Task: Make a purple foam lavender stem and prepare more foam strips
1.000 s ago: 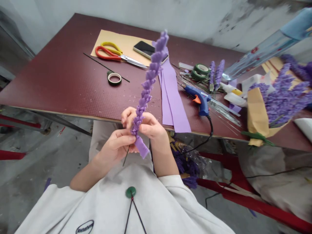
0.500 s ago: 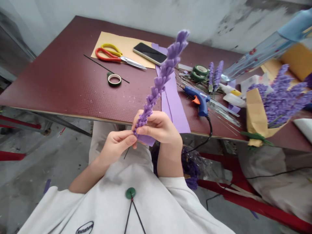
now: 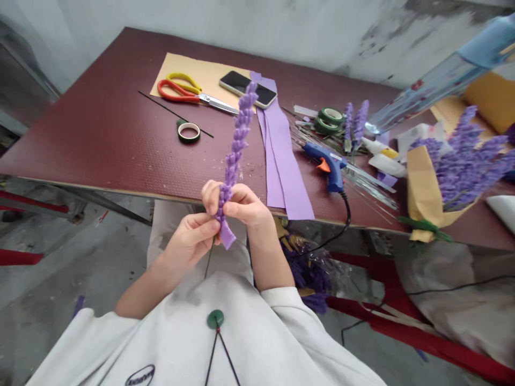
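Observation:
A purple artificial lavender stem stands nearly upright between my hands, in front of the table edge. My left hand pinches its lower end, where a thin dark wire hangs down. Higher up, my right hand closes its fingers and thumb around the lower part of the flower spike. A loose tail of purple strip sticks out below the fingers. The fingertips partly hide where strip and wire meet.
On the brown table lie scissors, a phone, green floral tape, purple strips and a blue glue gun. Its cord drops over the front edge. A wrapped lavender bouquet and a clear bottle stand at right.
The lavender stem has swung from a rightward lean to nearly upright, its tip now lower and further left. My right hand has shifted left with it; the strip's tail now hangs downward.

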A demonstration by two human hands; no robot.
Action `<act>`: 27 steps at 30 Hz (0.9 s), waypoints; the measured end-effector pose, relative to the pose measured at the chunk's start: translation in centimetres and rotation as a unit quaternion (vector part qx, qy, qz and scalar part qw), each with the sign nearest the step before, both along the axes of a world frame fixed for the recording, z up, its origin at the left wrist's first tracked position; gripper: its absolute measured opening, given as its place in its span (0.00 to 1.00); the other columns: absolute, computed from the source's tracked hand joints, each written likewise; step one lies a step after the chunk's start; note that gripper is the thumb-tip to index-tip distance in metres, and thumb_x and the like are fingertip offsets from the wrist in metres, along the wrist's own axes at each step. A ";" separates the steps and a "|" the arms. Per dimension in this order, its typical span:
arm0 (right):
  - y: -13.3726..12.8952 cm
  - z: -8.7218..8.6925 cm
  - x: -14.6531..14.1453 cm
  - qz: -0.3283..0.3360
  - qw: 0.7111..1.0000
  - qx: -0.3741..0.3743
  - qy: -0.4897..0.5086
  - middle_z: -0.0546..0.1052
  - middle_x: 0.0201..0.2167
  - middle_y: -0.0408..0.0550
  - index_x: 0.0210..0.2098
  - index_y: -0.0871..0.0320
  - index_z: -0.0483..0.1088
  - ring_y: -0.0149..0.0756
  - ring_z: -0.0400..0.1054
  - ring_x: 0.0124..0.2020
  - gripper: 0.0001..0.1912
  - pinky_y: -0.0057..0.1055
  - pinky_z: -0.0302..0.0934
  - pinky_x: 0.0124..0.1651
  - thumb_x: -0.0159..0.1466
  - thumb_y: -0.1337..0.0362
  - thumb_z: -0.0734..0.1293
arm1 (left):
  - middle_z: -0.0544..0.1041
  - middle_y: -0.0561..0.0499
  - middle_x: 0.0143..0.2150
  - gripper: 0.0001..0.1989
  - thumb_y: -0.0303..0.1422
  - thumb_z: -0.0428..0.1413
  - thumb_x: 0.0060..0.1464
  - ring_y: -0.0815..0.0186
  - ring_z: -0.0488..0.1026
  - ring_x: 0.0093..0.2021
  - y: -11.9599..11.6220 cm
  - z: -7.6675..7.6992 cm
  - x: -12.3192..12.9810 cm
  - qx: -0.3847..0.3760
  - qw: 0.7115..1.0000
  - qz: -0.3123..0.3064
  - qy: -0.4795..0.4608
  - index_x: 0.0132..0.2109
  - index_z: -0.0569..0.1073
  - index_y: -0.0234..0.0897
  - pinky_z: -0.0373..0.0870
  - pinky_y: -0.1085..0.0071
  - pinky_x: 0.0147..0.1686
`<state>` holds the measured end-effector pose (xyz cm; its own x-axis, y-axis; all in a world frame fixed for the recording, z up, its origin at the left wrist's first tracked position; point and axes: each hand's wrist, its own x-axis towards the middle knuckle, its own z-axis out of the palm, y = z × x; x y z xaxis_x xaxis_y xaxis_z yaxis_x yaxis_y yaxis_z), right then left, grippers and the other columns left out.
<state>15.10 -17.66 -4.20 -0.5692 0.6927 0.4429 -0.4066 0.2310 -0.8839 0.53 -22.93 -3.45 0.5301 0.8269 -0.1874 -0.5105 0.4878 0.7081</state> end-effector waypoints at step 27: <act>0.3 -0.8 -1.9 0.034 0.993 -0.025 0.107 0.69 0.23 0.44 0.25 0.59 0.70 0.30 0.64 0.29 0.14 0.30 0.62 0.33 0.57 0.55 0.69 | 0.66 0.54 0.15 0.19 0.46 0.64 0.42 0.72 0.62 0.18 0.4 -0.7 0.2 0.042 0.992 -0.108 -0.044 0.21 0.73 0.34 0.60 0.72 0.22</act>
